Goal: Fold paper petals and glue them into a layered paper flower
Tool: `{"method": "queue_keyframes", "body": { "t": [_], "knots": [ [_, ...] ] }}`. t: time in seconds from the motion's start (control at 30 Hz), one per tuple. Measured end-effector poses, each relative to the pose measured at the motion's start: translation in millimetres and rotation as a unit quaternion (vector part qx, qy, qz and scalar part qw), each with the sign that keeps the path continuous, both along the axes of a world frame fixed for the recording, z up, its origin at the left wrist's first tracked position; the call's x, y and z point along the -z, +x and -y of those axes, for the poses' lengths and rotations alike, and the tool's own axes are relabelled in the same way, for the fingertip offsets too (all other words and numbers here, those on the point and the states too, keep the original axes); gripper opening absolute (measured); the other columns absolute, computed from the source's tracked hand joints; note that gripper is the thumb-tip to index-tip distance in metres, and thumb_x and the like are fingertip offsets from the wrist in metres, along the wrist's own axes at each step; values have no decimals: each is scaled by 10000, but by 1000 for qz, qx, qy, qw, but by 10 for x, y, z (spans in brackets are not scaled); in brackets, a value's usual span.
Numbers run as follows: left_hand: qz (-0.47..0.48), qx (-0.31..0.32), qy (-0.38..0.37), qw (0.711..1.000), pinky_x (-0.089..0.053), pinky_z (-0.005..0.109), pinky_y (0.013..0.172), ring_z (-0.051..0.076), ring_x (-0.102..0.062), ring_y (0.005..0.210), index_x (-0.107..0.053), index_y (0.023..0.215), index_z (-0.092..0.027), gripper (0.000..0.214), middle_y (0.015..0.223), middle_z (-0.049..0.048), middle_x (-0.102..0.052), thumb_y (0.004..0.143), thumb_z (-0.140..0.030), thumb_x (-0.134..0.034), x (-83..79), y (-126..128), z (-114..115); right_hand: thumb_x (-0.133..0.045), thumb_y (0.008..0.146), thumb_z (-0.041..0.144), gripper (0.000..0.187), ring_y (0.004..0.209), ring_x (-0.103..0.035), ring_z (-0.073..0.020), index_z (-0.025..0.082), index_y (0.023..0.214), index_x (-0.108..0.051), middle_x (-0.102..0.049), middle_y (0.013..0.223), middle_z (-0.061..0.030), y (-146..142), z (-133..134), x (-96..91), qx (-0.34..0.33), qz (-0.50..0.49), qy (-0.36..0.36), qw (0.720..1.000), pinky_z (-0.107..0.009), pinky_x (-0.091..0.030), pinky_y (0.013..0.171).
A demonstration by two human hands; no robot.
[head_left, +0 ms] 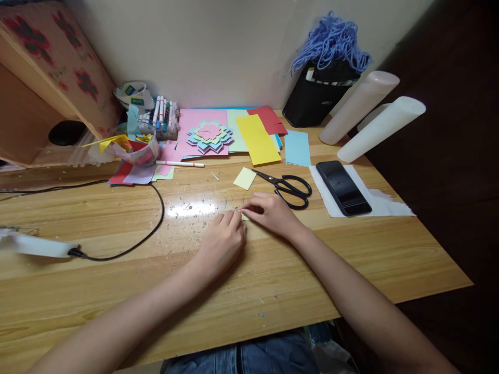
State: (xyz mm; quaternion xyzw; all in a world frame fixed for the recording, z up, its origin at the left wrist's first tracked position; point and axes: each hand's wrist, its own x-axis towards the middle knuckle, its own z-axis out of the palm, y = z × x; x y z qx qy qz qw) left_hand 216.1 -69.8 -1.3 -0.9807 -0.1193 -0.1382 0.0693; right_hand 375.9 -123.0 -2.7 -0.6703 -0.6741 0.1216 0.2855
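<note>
Between my hands, low over the table, is a small pale yellow-green piece of paper (244, 217), mostly covered by fingers. My left hand (224, 240) is closed with its fingertips at the paper's left side. From the right, my right hand (273, 213) pinches the paper with thumb and forefinger. Just beyond them lies a pale yellow paper square (245, 178). Black-handled scissors (286, 186) rest beside it, blades pointing left. Farther back, a layered paper flower (210, 136) in pink, yellow, green and blue lies on pink paper.
Yellow paper (258, 140), red paper (268, 119) and blue paper (297, 147) lie at the back. A phone (343, 187) sits on a white tissue at right. Left are a tub of scraps (136, 150), a marker (180, 163) and a black cable (161, 218).
</note>
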Motion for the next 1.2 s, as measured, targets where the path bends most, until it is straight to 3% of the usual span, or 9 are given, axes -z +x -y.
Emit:
{"method": "queue_keyframes", "body": {
  "t": [0.4, 0.67, 0.8, 1.03, 1.2],
  "knots": [
    [-4, -8, 16, 1000, -379, 334, 591, 199, -512, 675, -589, 748, -107, 217, 717, 86, -564, 836, -126, -391, -5, -10, 3, -624, 751, 255, 77, 629, -536, -111, 186, 762, -658, -607, 682, -1, 35, -17, -30, -6, -106, -26, 994, -224, -390, 583],
    [21, -20, 14, 999, -359, 325, 575, 189, -502, 649, -572, 705, -121, 191, 684, 67, -538, 817, -121, -417, 10, -16, 32, -638, 740, 282, 147, 630, -524, -113, 188, 841, -685, -597, 681, -10, 53, -11, 29, 0, -86, -4, 996, -232, -387, 592],
    [55, -54, -52, 996, -367, 318, 604, 174, -509, 662, -576, 686, -131, 230, 687, 65, -553, 836, -149, -403, 0, -12, 0, -663, 706, 337, 285, 583, -496, -111, 189, 949, -672, -574, 647, -1, 73, -17, 49, 24, -87, -10, 996, -236, -370, 551],
    [119, -120, -274, 947, -391, 269, 603, 153, -511, 722, -562, 802, -165, 165, 796, 43, -553, 831, -303, -477, 37, 2, -194, -628, 735, 301, 140, 615, -518, -105, 171, 772, -663, -592, 732, -25, 27, -23, 50, 29, -165, -17, 986, -226, -407, 550],
    [120, -108, -333, 929, -405, 277, 639, 154, -508, 755, -565, 840, -179, 124, 822, 36, -538, 822, -284, -500, 40, 14, -230, -633, 723, 266, 102, 617, -517, -103, 168, 736, -611, -595, 717, -8, -13, -16, 63, 51, -184, -27, 981, -218, -405, 547]
  ]
}}
